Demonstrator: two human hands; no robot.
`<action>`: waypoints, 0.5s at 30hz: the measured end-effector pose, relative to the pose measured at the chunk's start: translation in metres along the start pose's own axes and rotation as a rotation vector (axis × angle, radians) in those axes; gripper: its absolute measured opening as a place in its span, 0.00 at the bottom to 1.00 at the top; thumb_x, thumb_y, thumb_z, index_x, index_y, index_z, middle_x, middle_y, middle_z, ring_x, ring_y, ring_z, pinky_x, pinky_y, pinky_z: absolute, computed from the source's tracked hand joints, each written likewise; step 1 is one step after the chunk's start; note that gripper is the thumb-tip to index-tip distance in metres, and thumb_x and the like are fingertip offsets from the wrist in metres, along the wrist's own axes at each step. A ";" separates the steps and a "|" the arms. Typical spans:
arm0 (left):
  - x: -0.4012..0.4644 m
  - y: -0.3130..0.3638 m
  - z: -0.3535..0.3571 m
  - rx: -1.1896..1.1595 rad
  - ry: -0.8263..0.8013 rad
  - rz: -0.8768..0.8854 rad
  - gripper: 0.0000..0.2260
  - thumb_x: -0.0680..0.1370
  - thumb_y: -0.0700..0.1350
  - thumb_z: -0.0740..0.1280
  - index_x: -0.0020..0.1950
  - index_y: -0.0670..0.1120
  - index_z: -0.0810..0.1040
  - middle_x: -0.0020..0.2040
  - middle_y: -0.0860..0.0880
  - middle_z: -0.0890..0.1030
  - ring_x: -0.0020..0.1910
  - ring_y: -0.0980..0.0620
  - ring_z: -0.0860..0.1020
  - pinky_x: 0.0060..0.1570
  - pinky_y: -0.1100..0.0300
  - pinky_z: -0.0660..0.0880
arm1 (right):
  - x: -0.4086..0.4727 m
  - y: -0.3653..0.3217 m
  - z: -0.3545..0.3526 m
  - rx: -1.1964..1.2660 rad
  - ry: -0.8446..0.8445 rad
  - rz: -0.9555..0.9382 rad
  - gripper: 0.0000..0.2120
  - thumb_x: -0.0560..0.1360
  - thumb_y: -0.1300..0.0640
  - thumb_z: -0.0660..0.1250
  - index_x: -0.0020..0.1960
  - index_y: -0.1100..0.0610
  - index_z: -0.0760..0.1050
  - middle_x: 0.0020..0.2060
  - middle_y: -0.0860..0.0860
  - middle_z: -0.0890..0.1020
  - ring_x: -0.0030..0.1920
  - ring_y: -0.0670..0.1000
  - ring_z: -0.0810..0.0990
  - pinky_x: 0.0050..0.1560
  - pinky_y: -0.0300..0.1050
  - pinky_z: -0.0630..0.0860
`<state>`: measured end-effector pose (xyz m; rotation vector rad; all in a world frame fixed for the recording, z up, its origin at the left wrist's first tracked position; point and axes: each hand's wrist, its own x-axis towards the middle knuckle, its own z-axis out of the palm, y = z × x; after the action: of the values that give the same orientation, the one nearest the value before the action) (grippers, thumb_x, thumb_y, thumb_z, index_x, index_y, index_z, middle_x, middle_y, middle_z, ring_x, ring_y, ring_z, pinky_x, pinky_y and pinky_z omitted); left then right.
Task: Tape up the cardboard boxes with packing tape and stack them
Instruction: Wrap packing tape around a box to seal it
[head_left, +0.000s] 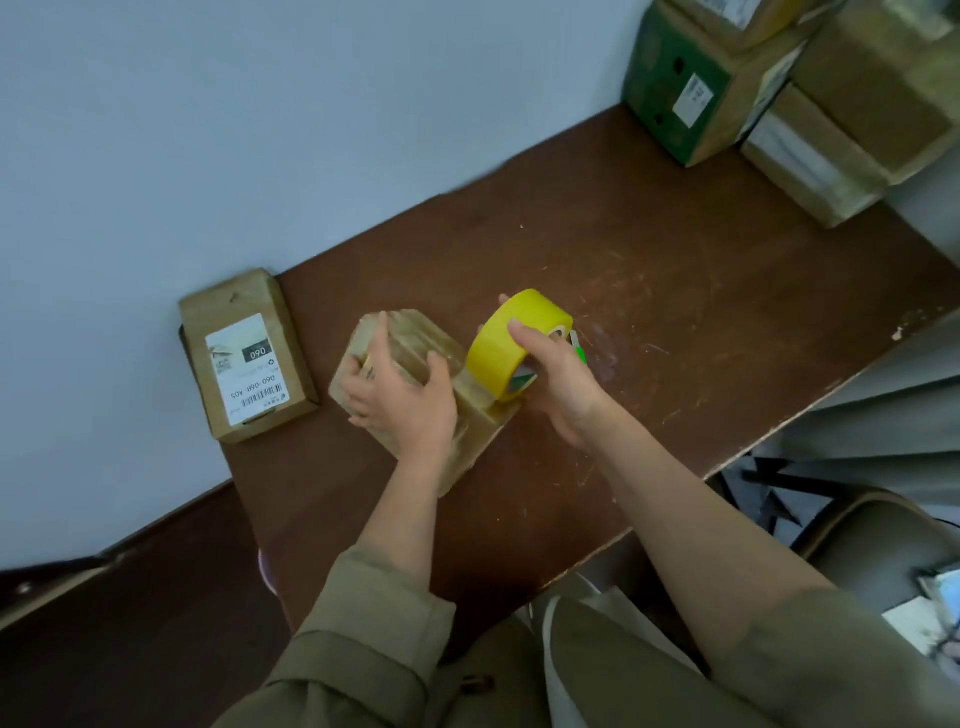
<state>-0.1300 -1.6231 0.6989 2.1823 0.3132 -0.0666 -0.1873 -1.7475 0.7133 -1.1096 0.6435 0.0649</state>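
Note:
A small tape-wrapped cardboard box (478, 415) lies on the brown table (675, 312) in front of me. My left hand (402, 395) rests on top of it, fingers curled over its far edges. My right hand (556, 379) grips a yellow roll of packing tape (511, 338), held upright at the box's right end, with a strip of tape running from the roll down onto the box. A second cardboard box (247, 353) with a white label lies at the table's left edge against the wall.
A stack of boxes stands at the table's far right corner: a green one (680, 88) and several brown ones (857, 130). A chair (878, 545) with papers is at the lower right. The wall runs along the table's far side.

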 end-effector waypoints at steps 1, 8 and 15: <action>0.003 0.000 -0.003 -0.119 -0.020 0.003 0.27 0.76 0.44 0.70 0.72 0.61 0.69 0.69 0.46 0.60 0.70 0.48 0.62 0.75 0.46 0.55 | -0.003 -0.010 0.005 -0.095 -0.032 -0.076 0.17 0.75 0.47 0.71 0.61 0.37 0.73 0.68 0.45 0.77 0.63 0.43 0.78 0.67 0.42 0.73; 0.008 0.002 -0.010 -0.311 -0.214 -0.079 0.26 0.78 0.46 0.70 0.73 0.61 0.66 0.78 0.44 0.46 0.75 0.45 0.60 0.66 0.61 0.61 | -0.022 -0.019 0.028 -0.452 -0.101 -0.288 0.43 0.77 0.57 0.72 0.79 0.41 0.47 0.40 0.31 0.82 0.50 0.31 0.78 0.54 0.26 0.70; 0.016 -0.038 -0.034 -0.260 -0.374 0.026 0.32 0.79 0.50 0.69 0.77 0.67 0.55 0.81 0.46 0.45 0.80 0.51 0.47 0.76 0.52 0.52 | -0.016 -0.014 0.012 -0.153 0.183 -0.307 0.37 0.75 0.68 0.72 0.76 0.46 0.61 0.49 0.52 0.87 0.51 0.44 0.84 0.52 0.40 0.78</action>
<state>-0.1263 -1.5712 0.6868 1.8688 0.0747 -0.3929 -0.1898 -1.7390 0.7359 -1.3622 0.6312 -0.2573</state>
